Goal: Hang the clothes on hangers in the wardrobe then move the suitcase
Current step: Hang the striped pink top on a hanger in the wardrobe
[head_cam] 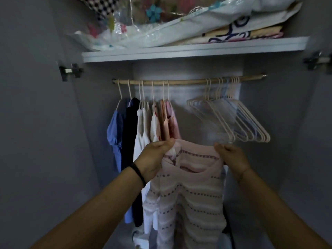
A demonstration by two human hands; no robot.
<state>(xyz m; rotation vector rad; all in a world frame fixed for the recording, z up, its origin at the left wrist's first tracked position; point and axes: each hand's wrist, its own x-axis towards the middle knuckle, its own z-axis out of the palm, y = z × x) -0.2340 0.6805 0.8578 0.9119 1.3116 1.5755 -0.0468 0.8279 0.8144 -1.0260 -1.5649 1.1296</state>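
**Holding a pink knit top up inside the open wardrobe**

Both hands were closed on a pale pink striped knit top [190, 191], one at each shoulder: left hand [154, 159] pinching the left shoulder, right hand [231, 157] gripping the right. A black band [139, 174] sat on the left wrist. The top hung straight down between the hands, in front of the wardrobe's lower half, below the rail and not on a hanger.

Wooden rail [188, 80] ran across under a white shelf [194, 49]. Hung garments [142, 126] were bunched at the rail's left end: blue, dark navy, white, peach and pink pieces. A cluster of empty hangers [233, 121], cream with a blue one among them, hung at the right end, just above the right hand. Bagged bedding [179, 20] lay piled on the shelf. Suitcase not in view.
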